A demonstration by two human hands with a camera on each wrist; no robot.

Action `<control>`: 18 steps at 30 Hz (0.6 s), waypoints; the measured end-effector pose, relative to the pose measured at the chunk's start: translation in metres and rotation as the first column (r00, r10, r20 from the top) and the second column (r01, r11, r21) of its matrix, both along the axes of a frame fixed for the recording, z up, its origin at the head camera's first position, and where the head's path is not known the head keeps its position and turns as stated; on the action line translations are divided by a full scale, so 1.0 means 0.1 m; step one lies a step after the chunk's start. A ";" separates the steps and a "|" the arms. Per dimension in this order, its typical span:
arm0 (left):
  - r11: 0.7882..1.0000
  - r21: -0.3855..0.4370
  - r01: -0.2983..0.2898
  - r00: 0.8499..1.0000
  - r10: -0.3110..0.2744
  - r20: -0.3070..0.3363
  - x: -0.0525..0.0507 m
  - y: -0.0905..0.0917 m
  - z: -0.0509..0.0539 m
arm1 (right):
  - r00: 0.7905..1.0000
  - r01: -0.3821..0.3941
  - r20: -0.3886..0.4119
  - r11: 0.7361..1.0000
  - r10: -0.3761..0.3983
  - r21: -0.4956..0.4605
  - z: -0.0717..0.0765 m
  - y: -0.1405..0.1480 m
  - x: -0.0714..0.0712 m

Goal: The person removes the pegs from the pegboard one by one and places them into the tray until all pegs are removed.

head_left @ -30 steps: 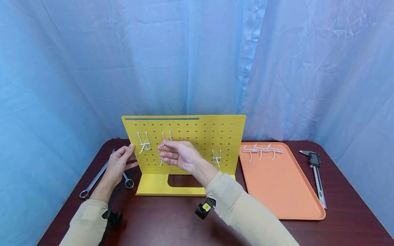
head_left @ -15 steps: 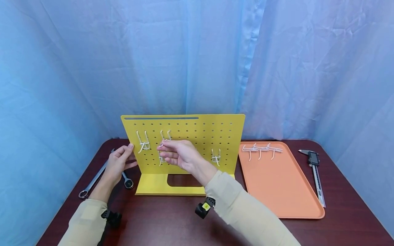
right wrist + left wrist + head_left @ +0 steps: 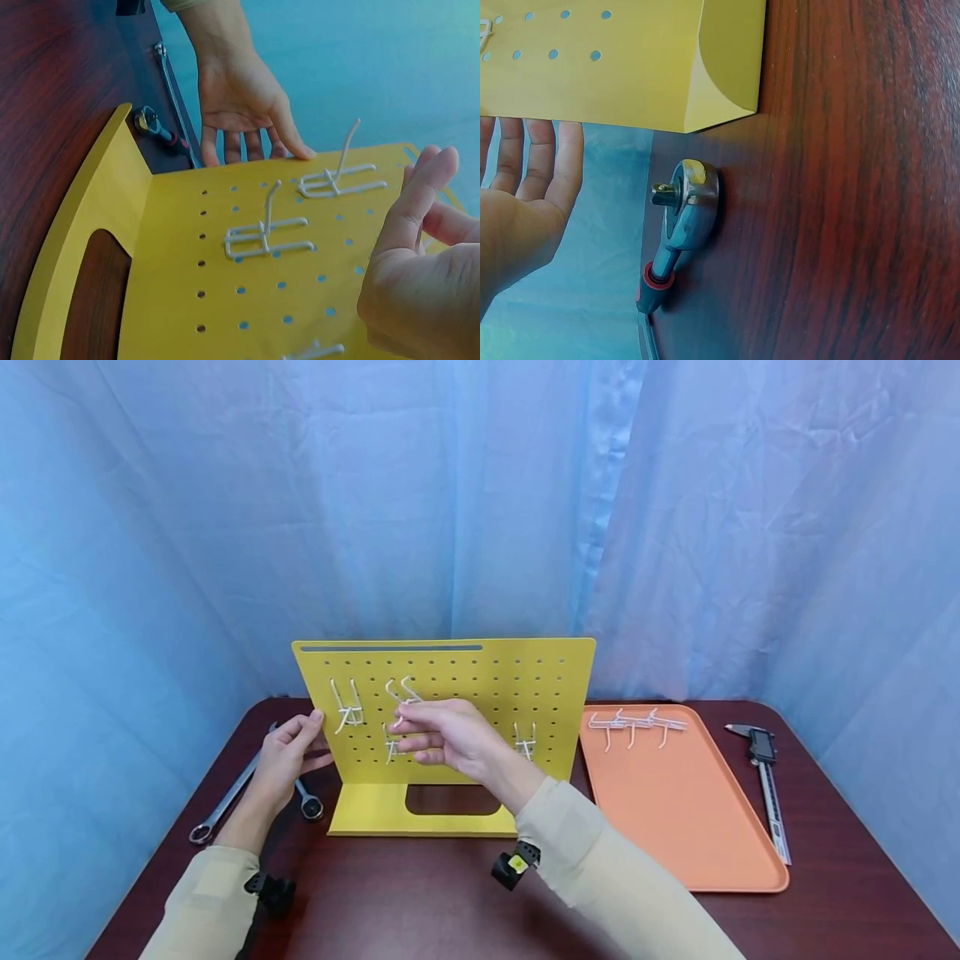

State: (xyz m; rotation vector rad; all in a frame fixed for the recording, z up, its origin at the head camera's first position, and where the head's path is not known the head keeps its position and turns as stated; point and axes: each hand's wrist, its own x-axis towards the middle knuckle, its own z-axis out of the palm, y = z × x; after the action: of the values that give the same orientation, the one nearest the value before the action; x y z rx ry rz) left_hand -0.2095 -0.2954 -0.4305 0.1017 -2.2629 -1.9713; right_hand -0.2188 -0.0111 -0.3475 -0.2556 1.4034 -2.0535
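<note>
A yellow pegboard (image 3: 457, 693) stands upright on its base, with white double hooks at its upper left (image 3: 348, 706), lower left and right. My left hand (image 3: 288, 752) grips its left edge, thumb in front and fingers behind, as the right wrist view shows. In front of the board my right hand (image 3: 457, 739) pinches a white hook (image 3: 406, 689) by its prong; the hook's two upper ends are tilted near the holes. In the right wrist view my right hand (image 3: 420, 262) hides most of that hook, and two mounted hooks (image 3: 266, 236) stand beside it.
An orange tray (image 3: 690, 827) at the right bears several white hooks (image 3: 633, 724). A digital caliper (image 3: 768, 785) lies right of the tray. On the left are a long wrench (image 3: 228, 802) and a ratchet (image 3: 311, 806), the latter beside the board's base. A curtain hangs behind the table.
My right hand has moved slightly right, and the pinched hook has tilted, its upper ends shifting left. The left hand stays on the board's edge.
</note>
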 end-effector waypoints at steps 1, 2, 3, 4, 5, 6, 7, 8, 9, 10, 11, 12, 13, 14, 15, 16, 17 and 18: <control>1.000 0.000 -0.002 1.000 0.002 0.000 0.00 0.00 0.00 | 1.000 -0.003 -0.010 1.000 0.003 0.001 -0.01 0.02 0.00; 1.000 -0.001 -0.002 1.000 0.002 -0.001 0.00 0.00 -0.01 | 1.000 -0.005 -0.019 1.000 0.006 0.004 0.00 0.05 0.00; 1.000 -0.001 -0.002 1.000 0.002 -0.002 0.00 0.00 -0.01 | 1.000 -0.006 -0.028 1.000 0.007 0.007 0.00 0.07 0.00; 1.000 -0.002 -0.001 1.000 0.001 -0.003 0.00 0.00 -0.01 | 0.999 -0.007 -0.039 1.000 0.007 0.013 0.00 0.09 0.01; 1.000 -0.003 0.000 1.000 0.000 -0.004 0.00 0.00 0.00 | 0.998 -0.006 -0.055 1.000 0.008 0.023 0.01 0.12 0.01; 1.000 -0.003 0.001 1.000 -0.001 -0.005 0.00 0.00 0.00 | 0.997 -0.005 -0.072 0.999 0.007 0.033 0.02 0.14 0.02; 1.000 -0.003 0.002 1.000 -0.002 -0.006 0.01 0.00 0.00 | 0.996 -0.003 -0.088 0.999 0.007 0.044 0.03 0.16 0.03; 1.000 -0.002 0.003 1.000 -0.003 -0.006 0.01 0.00 0.00 | 0.994 -0.002 -0.106 0.999 0.008 0.054 0.05 0.18 0.04; 1.000 -0.001 0.004 1.000 -0.004 -0.006 0.01 0.00 0.00 | 0.992 0.001 -0.127 0.998 0.007 0.065 0.07 0.21 0.06; 1.000 -0.001 0.004 1.000 -0.004 -0.006 0.01 0.00 0.00 | 0.989 0.007 -0.147 0.997 0.004 0.079 0.09 0.23 0.07; 1.000 0.001 0.004 1.000 -0.004 -0.006 0.01 0.00 0.00 | 0.985 0.014 -0.170 0.996 0.002 0.092 0.11 0.26 0.08; 1.000 0.002 0.004 1.000 -0.004 -0.005 0.01 0.00 0.00 | 0.982 0.021 -0.191 0.994 -0.001 0.103 0.13 0.29 0.09; 1.000 0.003 0.005 1.000 -0.005 -0.005 0.01 0.00 0.00 | 0.978 0.028 -0.211 0.993 -0.003 0.115 0.15 0.32 0.09; 1.000 0.003 0.005 1.000 -0.005 -0.005 0.01 0.00 0.00 | 0.972 0.036 -0.234 0.991 -0.005 0.128 0.17 0.35 0.10; 1.000 0.002 0.005 1.000 -0.005 -0.005 0.01 0.00 0.00 | 0.966 0.045 -0.257 0.989 -0.007 0.142 0.19 0.39 0.11; 1.000 0.002 0.005 1.000 -0.005 -0.005 0.01 0.00 0.00 | 0.960 0.054 -0.281 0.986 -0.007 0.157 0.21 0.42 0.11; 1.000 0.002 0.005 1.000 -0.005 -0.006 0.01 0.00 -0.01 | 0.952 0.061 -0.305 0.983 -0.006 0.171 0.22 0.46 0.11; 1.000 0.002 0.006 1.000 -0.006 -0.007 0.01 0.00 -0.01 | 0.945 0.068 -0.327 0.980 -0.004 0.186 0.24 0.50 0.12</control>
State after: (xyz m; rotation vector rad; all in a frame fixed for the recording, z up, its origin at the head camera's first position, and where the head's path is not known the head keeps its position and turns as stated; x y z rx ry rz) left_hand -0.2089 -0.2958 -0.4313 0.0884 -2.2597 -1.9734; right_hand -0.2071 0.0385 -0.3237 -0.5071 1.8077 -1.9465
